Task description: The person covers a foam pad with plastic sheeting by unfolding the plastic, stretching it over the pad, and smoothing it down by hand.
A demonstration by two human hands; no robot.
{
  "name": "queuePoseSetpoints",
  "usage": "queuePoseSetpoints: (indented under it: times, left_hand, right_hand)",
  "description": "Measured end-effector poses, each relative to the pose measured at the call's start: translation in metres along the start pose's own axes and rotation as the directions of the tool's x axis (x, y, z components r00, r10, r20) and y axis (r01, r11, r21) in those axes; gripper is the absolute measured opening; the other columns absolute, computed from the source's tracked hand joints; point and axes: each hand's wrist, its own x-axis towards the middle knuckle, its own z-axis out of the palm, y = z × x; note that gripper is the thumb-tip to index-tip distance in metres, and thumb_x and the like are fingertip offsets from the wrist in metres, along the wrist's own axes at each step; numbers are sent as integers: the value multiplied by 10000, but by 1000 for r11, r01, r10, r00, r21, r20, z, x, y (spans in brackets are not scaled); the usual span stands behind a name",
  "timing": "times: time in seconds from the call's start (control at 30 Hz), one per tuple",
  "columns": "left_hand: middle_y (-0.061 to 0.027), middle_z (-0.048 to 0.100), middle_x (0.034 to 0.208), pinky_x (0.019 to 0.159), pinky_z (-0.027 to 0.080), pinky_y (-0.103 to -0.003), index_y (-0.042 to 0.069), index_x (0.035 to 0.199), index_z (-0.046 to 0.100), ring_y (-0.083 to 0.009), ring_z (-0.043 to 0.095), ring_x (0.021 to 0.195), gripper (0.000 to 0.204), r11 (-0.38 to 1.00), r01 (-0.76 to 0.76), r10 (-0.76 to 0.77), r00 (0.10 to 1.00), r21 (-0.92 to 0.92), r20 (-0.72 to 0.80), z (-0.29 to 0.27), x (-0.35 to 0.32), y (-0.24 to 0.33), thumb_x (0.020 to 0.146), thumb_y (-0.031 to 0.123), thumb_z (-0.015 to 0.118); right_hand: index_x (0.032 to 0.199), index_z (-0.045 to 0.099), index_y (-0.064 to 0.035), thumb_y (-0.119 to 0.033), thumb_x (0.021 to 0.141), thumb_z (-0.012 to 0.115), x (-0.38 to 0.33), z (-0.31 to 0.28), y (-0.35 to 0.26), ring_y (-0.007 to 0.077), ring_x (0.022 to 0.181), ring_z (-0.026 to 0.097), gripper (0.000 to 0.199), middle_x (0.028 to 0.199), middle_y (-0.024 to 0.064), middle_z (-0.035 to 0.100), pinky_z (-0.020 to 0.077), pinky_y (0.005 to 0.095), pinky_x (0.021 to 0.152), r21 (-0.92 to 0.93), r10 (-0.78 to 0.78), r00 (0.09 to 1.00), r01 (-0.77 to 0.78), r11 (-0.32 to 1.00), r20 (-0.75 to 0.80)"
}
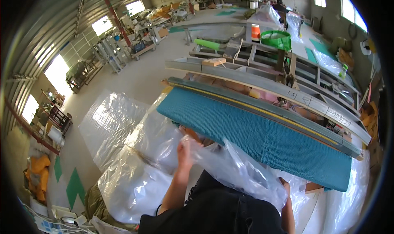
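A sheet of clear plastic film (240,168) stretches in front of my body between both hands. My left hand (188,147) is closed on its left end, just below the edge of a teal ribbed fabric (254,131). At the right, my right hand (284,186) grips the other end of the film; its fingers are partly hidden by the plastic. The teal fabric drapes over the near side of a long metal-framed machine (262,84), along a bar with a yellow measuring strip (246,106).
Large clear plastic sheets (135,168) spread over the floor on my left. On the machine frame sit a green basket (276,40), an orange and white cone (255,32) and a wooden block (214,62). A person (280,6) is far off at the back right.
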Motion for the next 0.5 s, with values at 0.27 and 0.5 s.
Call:
queuePoseSetpoints:
  times: [0.27,0.5]
  left_hand:
    - [7,515,903,646,444,-262,104,1035,491,-94,512,852,206,976,-197,216,856,90,-469,-7,53,109,910,267,504]
    - [-82,647,803,650,459,-286,11,878,624,-156,574,703,177,385,-519,651,739,763,175,21,136,84,884,182,578]
  right_hand:
    - [1087,599,21,-173,912,523,-177,-284,-120,174,876,563,271,998,110,614,469,301,770,279,284,183,-51,959,-941]
    - [1035,611,-37,-143,913,449,-179,-339,-179,280,858,618,229,969,119,634,498,346,766,-343,-403,68,-664,664,-913]
